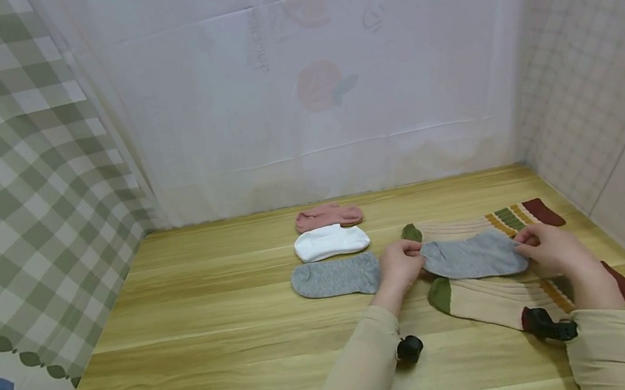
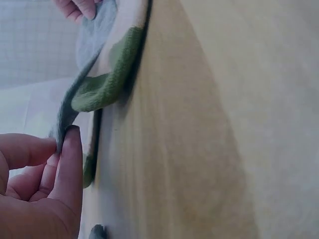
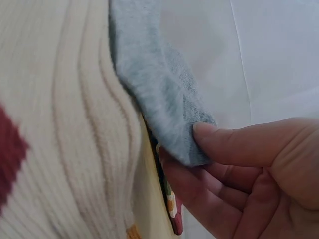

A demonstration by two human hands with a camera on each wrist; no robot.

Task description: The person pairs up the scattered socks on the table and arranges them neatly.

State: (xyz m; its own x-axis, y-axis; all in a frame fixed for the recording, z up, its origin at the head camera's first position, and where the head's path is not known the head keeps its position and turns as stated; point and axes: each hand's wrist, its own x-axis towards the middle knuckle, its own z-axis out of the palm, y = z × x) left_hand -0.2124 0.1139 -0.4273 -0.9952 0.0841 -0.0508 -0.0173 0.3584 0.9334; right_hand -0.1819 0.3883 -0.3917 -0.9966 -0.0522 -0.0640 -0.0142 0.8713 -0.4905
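A grey ankle sock (image 1: 471, 256) is stretched between both hands, above two long cream socks. At its left end, my left hand (image 1: 402, 267) pinches the fabric between thumb and fingers, as the left wrist view also shows. My right hand (image 1: 553, 250) pinches the other end; in the right wrist view the thumb lies on top of the grey sock (image 3: 159, 94). One cream sock (image 1: 481, 301) with green toe and dark red end lies in front of it, and a matching cream sock (image 1: 459, 228) lies behind. Another grey sock (image 1: 332, 277) rests flat just left of my left hand.
Behind the flat grey sock lie a white sock (image 1: 330, 242) and a pink sock (image 1: 327, 216) in a column on the wooden table (image 1: 201, 341). A white curtain (image 1: 217, 102) closes the back, a green checked cloth (image 1: 17, 161) the left side.
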